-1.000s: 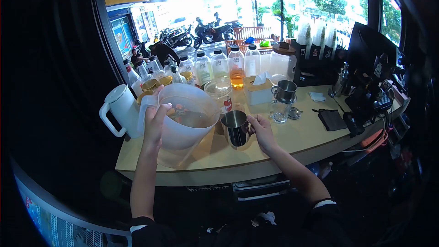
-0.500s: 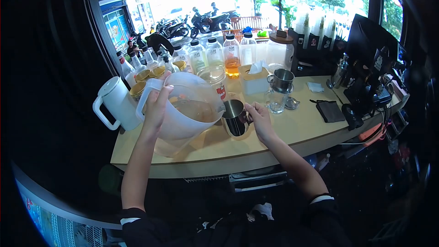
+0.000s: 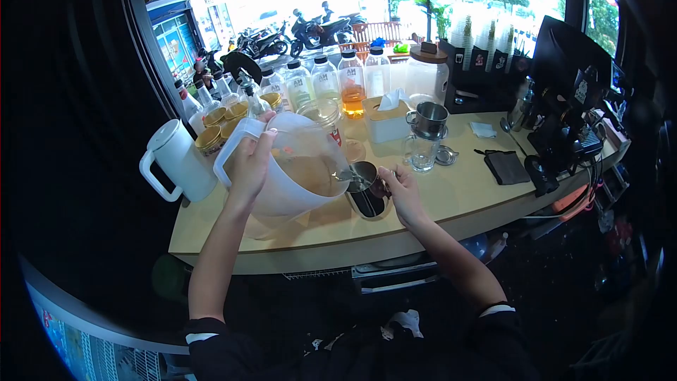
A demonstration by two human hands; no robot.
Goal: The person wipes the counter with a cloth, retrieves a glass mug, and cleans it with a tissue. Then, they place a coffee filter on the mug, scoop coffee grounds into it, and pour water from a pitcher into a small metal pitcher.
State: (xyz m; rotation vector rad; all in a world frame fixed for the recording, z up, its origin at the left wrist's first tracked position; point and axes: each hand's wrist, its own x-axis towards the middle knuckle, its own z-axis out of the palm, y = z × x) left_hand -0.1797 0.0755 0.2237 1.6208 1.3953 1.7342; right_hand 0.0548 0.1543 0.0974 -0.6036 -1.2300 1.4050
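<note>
Left hand (image 3: 248, 162) is gripping the plastic pitcher (image 3: 303, 169), tipping it further than a second ago, so brown liquid's now pouring into the steel jug (image 3: 367, 196). Right hand (image 3: 402, 187) is clasping that jug.

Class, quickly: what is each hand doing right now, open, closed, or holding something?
Left hand: closed around the handle of the plastic jug.
Right hand: closed on the metal cup.

The milky-white jug (image 3: 282, 201) is showing brown liquid (image 3: 310, 173); the cup (image 3: 368, 194) is gleaming silver; the counter (image 3: 465, 201) is looking beige, the cloth (image 3: 508, 167) black.
</note>
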